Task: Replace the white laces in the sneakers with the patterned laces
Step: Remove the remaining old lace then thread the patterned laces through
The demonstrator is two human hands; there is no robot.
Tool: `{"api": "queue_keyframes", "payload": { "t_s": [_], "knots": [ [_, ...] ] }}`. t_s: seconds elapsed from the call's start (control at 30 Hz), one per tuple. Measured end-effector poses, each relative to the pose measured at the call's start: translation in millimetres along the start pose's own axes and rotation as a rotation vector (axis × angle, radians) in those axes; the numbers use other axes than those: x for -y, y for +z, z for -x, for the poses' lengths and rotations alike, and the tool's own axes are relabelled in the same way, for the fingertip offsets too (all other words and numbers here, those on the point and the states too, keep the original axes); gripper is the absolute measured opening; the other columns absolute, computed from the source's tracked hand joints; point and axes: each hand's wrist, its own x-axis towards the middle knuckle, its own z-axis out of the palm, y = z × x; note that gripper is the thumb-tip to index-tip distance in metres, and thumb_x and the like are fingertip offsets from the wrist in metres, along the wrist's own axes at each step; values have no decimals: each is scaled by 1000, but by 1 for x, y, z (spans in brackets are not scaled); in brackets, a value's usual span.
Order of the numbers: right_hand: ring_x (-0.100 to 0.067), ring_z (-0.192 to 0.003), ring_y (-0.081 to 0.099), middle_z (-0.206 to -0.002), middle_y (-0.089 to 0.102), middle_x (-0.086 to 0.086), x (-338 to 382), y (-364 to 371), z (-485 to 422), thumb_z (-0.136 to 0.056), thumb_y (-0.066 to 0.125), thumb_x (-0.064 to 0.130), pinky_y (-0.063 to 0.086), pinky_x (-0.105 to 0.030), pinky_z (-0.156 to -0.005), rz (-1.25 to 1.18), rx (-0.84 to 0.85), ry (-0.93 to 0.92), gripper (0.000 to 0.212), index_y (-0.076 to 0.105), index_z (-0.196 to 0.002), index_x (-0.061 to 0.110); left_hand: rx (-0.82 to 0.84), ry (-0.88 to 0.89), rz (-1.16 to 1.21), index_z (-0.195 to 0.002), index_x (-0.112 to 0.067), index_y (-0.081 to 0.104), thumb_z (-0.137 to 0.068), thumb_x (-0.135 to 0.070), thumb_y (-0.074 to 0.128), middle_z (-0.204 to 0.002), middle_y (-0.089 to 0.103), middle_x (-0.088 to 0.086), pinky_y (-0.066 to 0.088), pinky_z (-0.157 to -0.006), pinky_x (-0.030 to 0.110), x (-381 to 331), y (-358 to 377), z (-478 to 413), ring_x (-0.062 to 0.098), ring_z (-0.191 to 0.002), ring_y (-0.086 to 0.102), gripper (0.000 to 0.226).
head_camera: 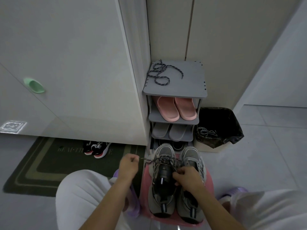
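- Left grip [129,164] has its fingers curled, pinching one end of a dark speckled patterned lace [159,161] and holding it out taut to the left of the shoe.
- Right grip [188,178] is curled too, pinching the same lace beside the dark tongue of the left sneaker [162,188].
- That lace crosses back and forth through the eyelets nearest the toe of the left sneaker.
- Right sneaker [191,156] stands touching it, toe pointing away; the right grip hides its middle, so I cannot tell whether it carries a lace.
- Both grey sneakers sit on a pink plastic base [166,221] on the tiled floor, between the person's knees.
- Just beyond the toes stands a grey shoe rack [191,80]. A second patterned lace [159,73] lies loosely coiled on its top shelf, at the left.
- Pink slippers [176,107] fill the shelf below, and grey slippers [171,132] the next one down.
- White laces [206,131] lie bundled inside a bin lined with a black bag [221,123], just right of the rack.
- A dark doormat [41,163] lies to the left.
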Motion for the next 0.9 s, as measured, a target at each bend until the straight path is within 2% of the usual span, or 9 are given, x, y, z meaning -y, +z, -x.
{"api": "queue_keyframes", "payload": {
  "t_s": [0.07,0.17,0.23,0.33,0.4,0.5,0.6,0.73,0.9],
  "knots": [
    [-5,-48,59,-59,63,0,1,0,1,-85,61,19,41,-12,-38,6,3,-21,16,66,-82,5,-30,-57,3,-99,-2,63,-95,-5,48,-91,59,7,43,-78,28,12,-9,-2,17,-83,54,16],
    [-6,-54,62,-66,64,1,2,0,0,-85,60,18,40,-11,-38,-2,16,-41,4,59,-81,18,129,-55,-122,-62,-16,55,-93,-4,46,-61,49,-1,41,-61,24,16,-11,0,11,-56,45,35],
    [-6,-56,63,-70,65,0,2,-1,0,-86,60,18,41,-12,-38,-9,24,-39,4,58,-83,20,238,-35,-212,-55,-17,46,-92,-7,47,-57,46,1,36,-55,22,12,-2,1,15,-51,42,38],
    [-3,-54,62,-71,65,0,0,1,0,-87,59,20,40,-11,-39,4,23,-39,1,60,-87,19,255,101,-264,-86,-15,65,-92,-19,52,-89,65,4,43,-73,24,-3,17,3,18,-82,60,14],
    [-5,-54,62,-72,67,-1,-1,3,-1,-86,59,20,42,-13,-40,10,13,-40,4,62,-86,17,276,245,-297,-99,-17,69,-90,-24,55,-104,67,-3,46,-86,24,-16,31,6,13,-97,61,18],
    [-8,-54,64,-68,65,-4,-1,3,-1,-85,59,19,47,-18,-43,11,8,-32,13,64,-86,7,314,340,-433,-98,-26,70,-85,-31,60,-110,64,-4,43,-97,30,-27,53,10,15,-106,56,17],
    [-9,-54,64,-72,67,-9,0,2,-2,-84,59,18,49,-21,-44,3,9,-17,17,65,-89,2,288,337,-553,-84,-30,69,-84,-25,59,-108,61,-3,38,-93,27,-28,62,12,18,-107,52,12],
    [-11,-56,65,-76,70,-10,-1,2,-3,-83,60,18,50,-21,-44,-24,18,1,11,64,-88,9,268,249,-387,-63,-25,63,-80,-6,55,-86,65,-2,45,-78,21,-32,58,13,14,-86,60,26],
    [-10,-56,64,-79,69,-7,-2,2,-5,-84,62,19,47,-19,-41,-60,29,28,19,61,-101,10,217,58,-83,-78,-7,68,-86,-2,52,-79,59,11,41,-66,24,-23,36,8,14,-74,52,19]
  ]
}}
